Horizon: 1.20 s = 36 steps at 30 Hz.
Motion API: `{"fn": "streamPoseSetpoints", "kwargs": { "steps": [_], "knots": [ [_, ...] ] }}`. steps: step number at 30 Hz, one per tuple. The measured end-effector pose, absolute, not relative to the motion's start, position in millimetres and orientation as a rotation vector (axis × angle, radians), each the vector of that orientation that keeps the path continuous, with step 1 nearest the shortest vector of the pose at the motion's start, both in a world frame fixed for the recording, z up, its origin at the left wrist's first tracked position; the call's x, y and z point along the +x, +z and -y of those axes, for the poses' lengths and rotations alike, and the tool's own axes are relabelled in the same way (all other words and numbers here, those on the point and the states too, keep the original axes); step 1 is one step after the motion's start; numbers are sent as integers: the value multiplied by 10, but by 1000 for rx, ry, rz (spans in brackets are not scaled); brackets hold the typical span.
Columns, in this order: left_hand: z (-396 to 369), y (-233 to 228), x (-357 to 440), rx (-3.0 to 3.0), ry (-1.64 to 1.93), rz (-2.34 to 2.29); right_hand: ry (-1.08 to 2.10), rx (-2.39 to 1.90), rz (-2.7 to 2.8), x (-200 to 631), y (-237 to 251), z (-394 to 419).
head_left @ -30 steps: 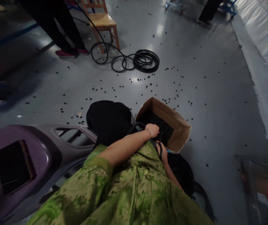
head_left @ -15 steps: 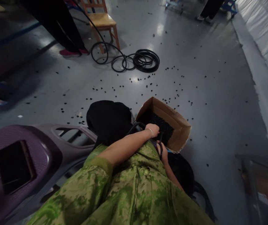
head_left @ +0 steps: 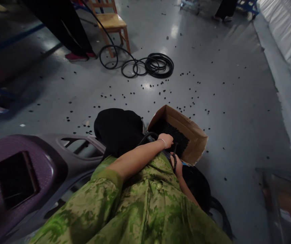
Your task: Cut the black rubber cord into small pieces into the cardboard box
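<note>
My left hand [head_left: 166,140], with a bracelet at the wrist, is closed at the near edge of an open cardboard box [head_left: 196,144]. A black hose [head_left: 149,134] runs over my lap into that hand. Just below and to the right, my right hand [head_left: 178,166] is closed around a thin black curved piece [head_left: 175,159]; whether this is a tool handle or more hose I cannot tell. Many small black pieces [head_left: 170,130] lie in the box. The fingertips of both hands are partly hidden.
Small black rings lie scattered over the grey floor. Ahead is a coil of black hose [head_left: 159,65], near a wooden chair [head_left: 112,21] and a standing person's legs [head_left: 71,34]. To my left, a phone [head_left: 17,179] rests on a purple plastic seat [head_left: 43,162].
My hands and the hose stay almost where they were. A person's legs at the far top right have shifted slightly.
</note>
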State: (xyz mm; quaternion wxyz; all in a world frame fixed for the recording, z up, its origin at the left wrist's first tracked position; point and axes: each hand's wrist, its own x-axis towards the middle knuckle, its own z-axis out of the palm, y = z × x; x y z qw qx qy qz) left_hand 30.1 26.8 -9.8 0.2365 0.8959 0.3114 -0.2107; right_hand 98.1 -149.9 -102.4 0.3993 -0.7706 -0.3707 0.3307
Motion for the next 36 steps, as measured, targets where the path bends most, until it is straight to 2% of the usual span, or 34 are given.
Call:
{"fn": "streamPoseSetpoints", "kwargs": {
  "steps": [22, 32, 36],
  "knots": [
    [-325, -183, 305, 2437, -597, -896, 779, -2098, 1000, 983, -1165, 1455],
    [-293, -93, 312, 2439, -595, -865, 973, -1936, 879, 1039, -1044, 1491],
    [-265, -64, 312, 2449, -626, -816, 960, -1922, 833, 1008, -979, 1467]
  ]
}}
